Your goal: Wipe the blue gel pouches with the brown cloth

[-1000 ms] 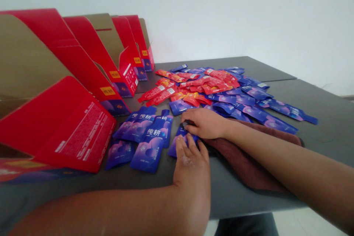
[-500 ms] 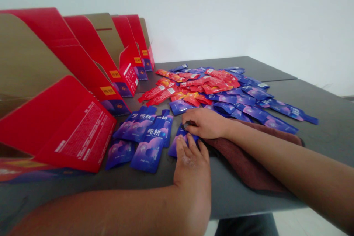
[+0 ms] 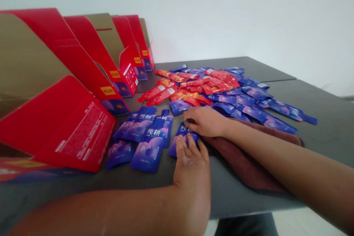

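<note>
Both my hands rest on one blue sachet (image 3: pixel 180 134) lying on the dark table (image 3: pixel 318 107). My left hand (image 3: pixel 190 166) lies flat with its fingers stretched over the sachet's near end. My right hand (image 3: pixel 206 121) presses its fingertips together on the sachet's far end, and its forearm lies over a dark red cloth (image 3: pixel 246 162). Several more blue sachets (image 3: pixel 149 136) lie in a loose row just left of my hands.
A spread of red sachets (image 3: pixel 193 83) and blue sachets (image 3: pixel 257 107) covers the table behind my hands. Red cardboard display boxes (image 3: pixel 110 62) stand in a row at the left, one with its flap (image 3: pixel 61 125) lowered near the front.
My right hand has slid slightly back along the sachet, uncovering more of its top. Everything else stays as it was.
</note>
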`<state>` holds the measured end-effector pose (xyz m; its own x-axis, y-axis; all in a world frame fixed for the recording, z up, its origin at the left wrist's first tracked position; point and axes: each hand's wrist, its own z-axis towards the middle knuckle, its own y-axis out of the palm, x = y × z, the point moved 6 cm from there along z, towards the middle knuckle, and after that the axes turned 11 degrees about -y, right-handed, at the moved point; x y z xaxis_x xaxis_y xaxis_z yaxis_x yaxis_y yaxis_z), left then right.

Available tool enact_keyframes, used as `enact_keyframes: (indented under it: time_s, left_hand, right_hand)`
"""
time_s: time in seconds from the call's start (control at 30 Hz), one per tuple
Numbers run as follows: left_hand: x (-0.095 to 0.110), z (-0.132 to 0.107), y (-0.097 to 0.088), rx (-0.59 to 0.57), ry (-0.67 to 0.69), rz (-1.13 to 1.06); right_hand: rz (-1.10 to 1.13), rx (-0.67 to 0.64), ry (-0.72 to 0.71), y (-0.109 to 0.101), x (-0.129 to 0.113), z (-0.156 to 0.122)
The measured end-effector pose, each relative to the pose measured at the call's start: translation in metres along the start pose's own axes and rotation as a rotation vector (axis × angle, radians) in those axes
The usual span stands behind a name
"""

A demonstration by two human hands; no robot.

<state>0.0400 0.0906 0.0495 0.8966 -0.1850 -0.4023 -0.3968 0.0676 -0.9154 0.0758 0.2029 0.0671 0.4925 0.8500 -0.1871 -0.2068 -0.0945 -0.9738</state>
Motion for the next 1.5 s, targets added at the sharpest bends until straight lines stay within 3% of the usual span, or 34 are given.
enact_keyframes:
  time_s: [0.27, 0.77, 1.23, 1.5]
  left_hand:
    - [0.000, -0.001, 0.000, -0.028, 0.020, 0.017]
    - [0.000, 0.000, 0.002, -0.024, -0.002, -0.017]
    - [0.001, -0.001, 0.002, 0.014, -0.005, -0.014]
    - [0.001, 0.000, 0.002, -0.031, 0.032, 0.031]
  right_hand:
    - [-0.095, -0.008, 0.120, -0.002, 0.007, -0.002]
    - [0.143, 0.015, -0.185, -0.002, -0.013, 0.000]
    - [-0.063, 0.008, 0.084, -0.002, 0.010, -0.003]
    - [-0.022, 0.003, 0.012, -0.002, 0.002, -0.002]
